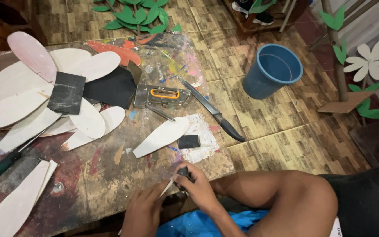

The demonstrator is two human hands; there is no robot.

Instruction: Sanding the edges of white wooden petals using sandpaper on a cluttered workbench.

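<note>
My left hand (pixel 143 210) grips a thin white petal-shaped cutout (pixel 167 188) at the near edge of the low worktable (pixel 106 175). My right hand (pixel 196 186) presses a small dark sanding block (pixel 183 171) against the edge of that cutout. Both hands are closed on what they hold. Just beyond them lie another white petal cutout (pixel 161 137) and a small black block (pixel 188 141) beside a patch of white dust (pixel 202 140).
A staple gun (pixel 161 95), a long knife (pixel 211 109) and black sandpaper sheets (pixel 66 92) lie on the paint-stained table among several white petals (pixel 18 107). A blue bucket (pixel 273 70) stands on the floor at right. Green leaf shapes (pixel 137 15) and a white flower prop (pixel 371 59) are nearby.
</note>
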